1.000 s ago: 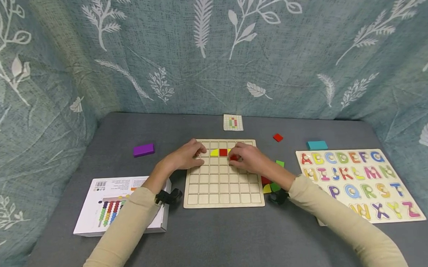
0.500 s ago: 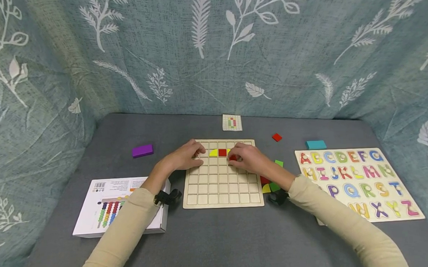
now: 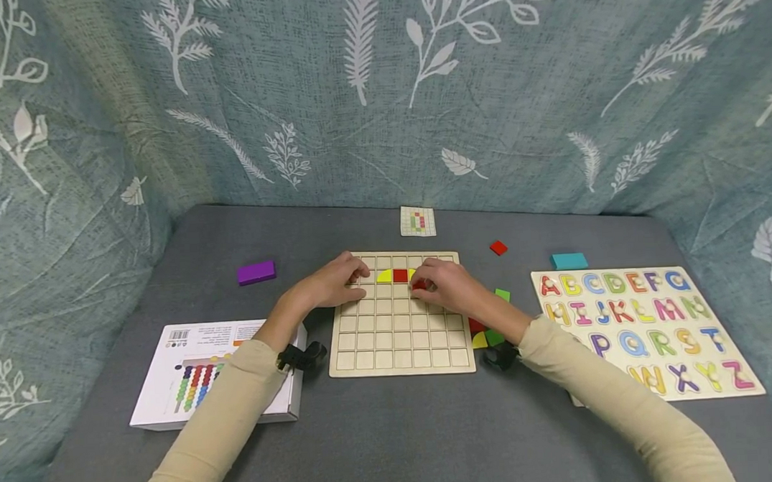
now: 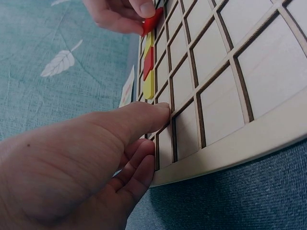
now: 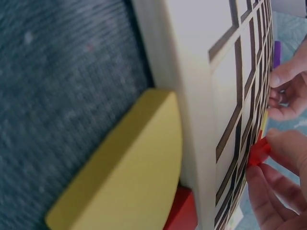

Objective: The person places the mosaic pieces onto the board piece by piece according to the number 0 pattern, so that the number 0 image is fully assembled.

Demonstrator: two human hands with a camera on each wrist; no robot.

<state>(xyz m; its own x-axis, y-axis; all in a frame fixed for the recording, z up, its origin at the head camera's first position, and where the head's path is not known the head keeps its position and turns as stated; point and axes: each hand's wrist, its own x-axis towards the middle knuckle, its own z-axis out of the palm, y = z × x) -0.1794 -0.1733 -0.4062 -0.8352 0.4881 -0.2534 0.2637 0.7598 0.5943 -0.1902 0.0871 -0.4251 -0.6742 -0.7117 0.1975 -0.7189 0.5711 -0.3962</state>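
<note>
On the dark grey cloth-covered table (image 3: 395,442), the pale wooden alphabet board (image 3: 677,326) with its coloured letters lies off to your right, out of your way. The square pale wooden grid board (image 3: 393,340) lies flat in the middle, in front of you.

Your left hand (image 3: 332,283) is loosely bent at the board's far left corner, thumb on the cells, with no tile in it that shows. Let it press lightly so the board can't slide. Your right hand (image 3: 452,285) has its thumb and fingers closed in a pinch around a glossy red tile (image 4: 152,22).

Beyond the board stands the small white card with a coloured-square pattern (image 3: 417,221); check it before you commit to a cell. Your held tile is at the far part of the board, next to the right-hand yellow rounded tile (image 4: 148,41), and looks tilted; I can't tell whether it touches the board. Level it, line its edges up with the cell walls, then press down flat. Mind your knuckles, or you may nudge that yellow piece, the flat red square tile (image 4: 148,62) or the left-hand yellow rounded tile (image 4: 149,86).
</note>
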